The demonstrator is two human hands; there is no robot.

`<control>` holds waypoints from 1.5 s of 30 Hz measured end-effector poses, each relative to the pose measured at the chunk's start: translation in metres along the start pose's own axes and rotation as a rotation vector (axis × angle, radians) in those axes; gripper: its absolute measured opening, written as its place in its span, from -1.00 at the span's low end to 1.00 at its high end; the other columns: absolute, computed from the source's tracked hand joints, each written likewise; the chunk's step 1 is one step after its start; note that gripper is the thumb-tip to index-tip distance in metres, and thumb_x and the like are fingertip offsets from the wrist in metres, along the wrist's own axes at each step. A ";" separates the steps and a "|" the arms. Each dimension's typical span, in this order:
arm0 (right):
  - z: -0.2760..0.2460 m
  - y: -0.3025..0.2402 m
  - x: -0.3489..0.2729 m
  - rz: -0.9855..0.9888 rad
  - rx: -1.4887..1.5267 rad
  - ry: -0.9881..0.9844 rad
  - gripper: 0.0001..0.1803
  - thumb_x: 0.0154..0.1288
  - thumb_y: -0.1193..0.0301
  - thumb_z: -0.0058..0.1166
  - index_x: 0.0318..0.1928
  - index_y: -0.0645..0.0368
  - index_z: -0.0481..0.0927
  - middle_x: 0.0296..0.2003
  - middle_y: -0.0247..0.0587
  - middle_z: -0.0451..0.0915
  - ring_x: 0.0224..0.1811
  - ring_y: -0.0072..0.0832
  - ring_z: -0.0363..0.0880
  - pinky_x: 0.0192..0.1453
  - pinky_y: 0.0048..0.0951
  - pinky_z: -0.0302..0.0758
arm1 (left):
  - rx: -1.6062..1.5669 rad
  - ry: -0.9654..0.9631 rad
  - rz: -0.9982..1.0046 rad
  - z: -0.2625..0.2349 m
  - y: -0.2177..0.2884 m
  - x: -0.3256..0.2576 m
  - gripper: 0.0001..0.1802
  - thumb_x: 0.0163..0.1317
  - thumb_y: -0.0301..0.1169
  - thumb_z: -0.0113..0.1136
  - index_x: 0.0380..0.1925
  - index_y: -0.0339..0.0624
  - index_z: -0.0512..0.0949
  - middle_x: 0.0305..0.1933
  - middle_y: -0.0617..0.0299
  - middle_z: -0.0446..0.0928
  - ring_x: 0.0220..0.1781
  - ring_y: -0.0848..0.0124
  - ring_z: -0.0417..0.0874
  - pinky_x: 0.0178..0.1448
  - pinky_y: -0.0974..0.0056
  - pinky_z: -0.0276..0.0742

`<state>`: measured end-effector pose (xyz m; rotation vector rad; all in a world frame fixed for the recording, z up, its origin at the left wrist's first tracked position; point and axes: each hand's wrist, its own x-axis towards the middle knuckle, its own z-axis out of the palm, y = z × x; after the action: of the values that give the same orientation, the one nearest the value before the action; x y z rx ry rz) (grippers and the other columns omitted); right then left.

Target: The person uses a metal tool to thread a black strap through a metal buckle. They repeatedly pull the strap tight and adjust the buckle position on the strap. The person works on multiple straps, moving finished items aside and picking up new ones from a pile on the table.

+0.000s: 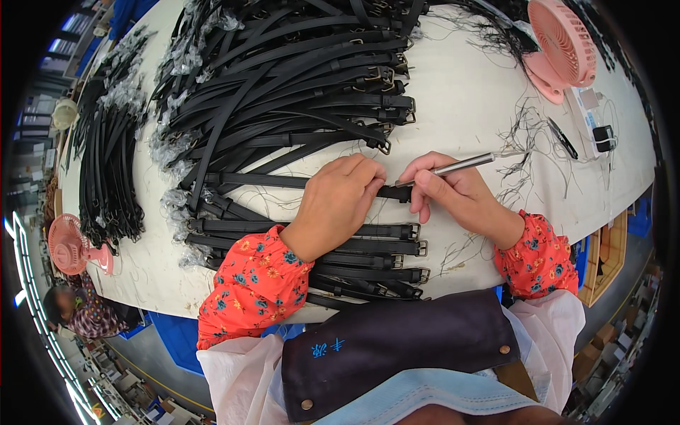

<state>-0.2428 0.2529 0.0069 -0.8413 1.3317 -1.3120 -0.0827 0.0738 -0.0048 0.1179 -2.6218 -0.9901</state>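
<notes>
My left hand [338,202] presses down on a black strap [263,181] that lies across the white table [467,106], fingers closed over its right end. My right hand [453,193] grips a slim silver metal tool [464,164] like a pen, its near tip at the strap's end [397,192] between both hands. Beneath my left wrist lies a stack of black straps with metal buckles [386,249]. Both forearms wear red flowered sleeves.
A big heap of black buckled straps [297,78] fills the table's far middle, another bundle [110,163] at the left. A pink fan [563,46] stands far right, another pink fan [71,244] at left. Loose thread scraps [528,134], a black pen [563,138]. A person sits lower left.
</notes>
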 end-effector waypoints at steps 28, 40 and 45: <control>-0.003 0.004 -0.004 -0.206 -0.032 0.053 -0.67 0.69 0.27 -0.11 0.13 0.28 0.53 -0.29 -0.24 0.63 -0.27 -0.61 0.62 -0.17 -0.54 0.61 | 0.181 -0.078 0.250 -0.016 -0.005 -0.006 -0.78 0.10 -0.56 0.44 -0.27 -0.19 0.59 -0.18 0.21 0.60 -0.21 0.19 0.59 -0.09 0.20 0.54; -0.001 0.006 -0.005 -0.146 0.002 0.062 -0.67 0.68 0.25 -0.10 0.07 0.29 0.55 -0.41 -0.28 0.62 -0.44 -0.62 0.60 -0.32 -0.60 0.53 | -0.204 -0.128 -0.110 -0.017 0.007 -0.004 -0.70 0.23 -0.59 0.39 -0.03 -0.19 0.64 -0.13 0.15 0.53 -0.33 0.37 0.58 -0.25 0.29 0.54; 0.000 0.002 -0.004 -0.096 -0.027 0.063 -0.66 0.67 0.24 -0.08 -0.02 0.28 0.60 -0.49 -0.32 0.61 -0.52 -0.65 0.58 -0.41 -0.62 0.49 | -0.180 -0.097 -0.063 -0.006 -0.001 -0.006 -0.83 0.28 -0.58 0.33 -0.13 -0.21 0.66 -0.20 0.14 0.56 -0.32 0.25 0.62 -0.22 0.25 0.54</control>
<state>-0.2419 0.2571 0.0057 -0.8984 1.3757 -1.4082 -0.0756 0.0706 -0.0031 0.1125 -2.6136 -1.2778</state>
